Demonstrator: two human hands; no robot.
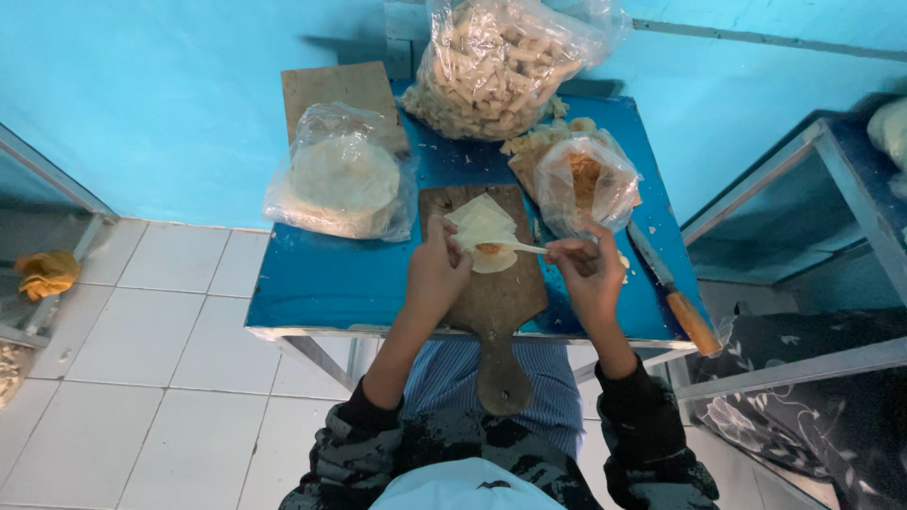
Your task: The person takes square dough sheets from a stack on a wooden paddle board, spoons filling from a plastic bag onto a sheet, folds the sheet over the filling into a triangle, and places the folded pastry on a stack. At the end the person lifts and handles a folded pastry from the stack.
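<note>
**Filling a dough sheet on a crowded blue table**

The left hand [436, 274] pinches the near edge of a pale, thin dough sheet [484, 227] lying on a brown wooden paddle-shaped board [491, 293]. The right hand [588, 274] is closed on a slim white spoon [518, 246] whose tip rests on a small brown dab of filling on the sheet.

The board's handle juts past the near edge of the blue-topped metal table [331, 283], between the forearms. Left of the left hand lies bare tabletop. Just right of the right hand, a wooden-handled knife [673, 291] lies along the table's right edge.

Beyond the right hand, touching close, stands a clear plastic bag of brown filling [586, 181]; beyond the left, a clear bag of round white wrappers [345, 179], with a flat wooden board [335, 87] behind it. Farthest sits a big clear bag of pale folded pieces [496, 61] against the turquoise wall [142, 94]. White floor tiles [142, 359] spread left.
</note>
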